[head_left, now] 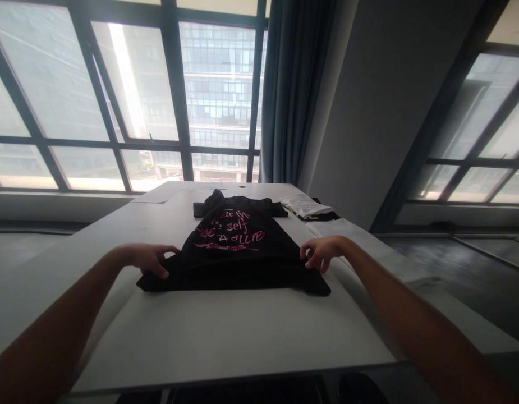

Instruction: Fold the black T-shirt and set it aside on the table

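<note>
Black T-shirt [236,247] with pink lettering flat on white table [225,331], near hem folded up. Left hand [147,258] pinching left hem corner; right hand [322,252] pinching right edge. Folded white item [303,205] beyond.

Both hands [147,258] [322,252] pinch black T-shirt [238,247] hem.

We see two arms, bare all the way up | no sleeves show | left hand [147,258] has no glove, ring or watch | right hand [322,252] is bare too | fingers look short and thin
</note>
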`<state>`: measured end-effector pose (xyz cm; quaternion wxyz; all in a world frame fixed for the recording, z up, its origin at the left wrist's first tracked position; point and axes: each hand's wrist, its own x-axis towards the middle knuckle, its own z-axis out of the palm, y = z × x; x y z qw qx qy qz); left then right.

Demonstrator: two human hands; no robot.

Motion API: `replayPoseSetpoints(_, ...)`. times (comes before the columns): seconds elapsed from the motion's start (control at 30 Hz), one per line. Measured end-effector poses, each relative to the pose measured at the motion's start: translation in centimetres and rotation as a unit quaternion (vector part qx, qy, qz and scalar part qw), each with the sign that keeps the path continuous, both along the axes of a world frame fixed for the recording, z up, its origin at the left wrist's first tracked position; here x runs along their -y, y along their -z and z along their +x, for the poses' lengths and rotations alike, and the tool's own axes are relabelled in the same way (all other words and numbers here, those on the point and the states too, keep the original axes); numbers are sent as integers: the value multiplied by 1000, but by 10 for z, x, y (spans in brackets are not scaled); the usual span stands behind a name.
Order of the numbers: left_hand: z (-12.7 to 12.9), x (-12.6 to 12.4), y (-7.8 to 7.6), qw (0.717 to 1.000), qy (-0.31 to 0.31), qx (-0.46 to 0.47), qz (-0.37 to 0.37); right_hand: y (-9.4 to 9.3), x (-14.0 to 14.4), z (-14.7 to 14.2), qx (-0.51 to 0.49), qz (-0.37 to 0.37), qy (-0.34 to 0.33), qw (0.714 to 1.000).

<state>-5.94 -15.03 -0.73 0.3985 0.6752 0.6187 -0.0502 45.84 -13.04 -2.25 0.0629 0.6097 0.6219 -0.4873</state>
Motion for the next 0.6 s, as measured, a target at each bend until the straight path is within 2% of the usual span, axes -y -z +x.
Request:
replayPoseSetpoints(0.1,-3,4,-10,989,36,133,60,-2,6,8,-84,56,-7,995)
replayPoseSetpoints(0.17,-12,7,-22,968,30,220,115,-13,11,21,-162,128,2,978)
replayPoseSetpoints(0.23,-24,11,-33,955,13,257,149,-25,15,35,-217,193,27,957)
replayPoseSetpoints(0.3,-35,15,-38,960,4,244,138,-33,18,45,-209,192,43,958)
replayPoseSetpoints(0.4,-43,17,-33,982,-28,166,89,-30,19,50,-99,88,48,990)
replayPoseSetpoints(0.47,-43,13,-26,993,-64,91,47,-23,15,47,-16,50,61,997)
replayPoseSetpoints(0.53,-39,4,-17,995,-92,26,12,-16,7,40,30,60,74,995)
replayPoseSetpoints(0.6,-32,-9,-7,994,-108,-11,20,-10,-4,29,42,82,76,993)
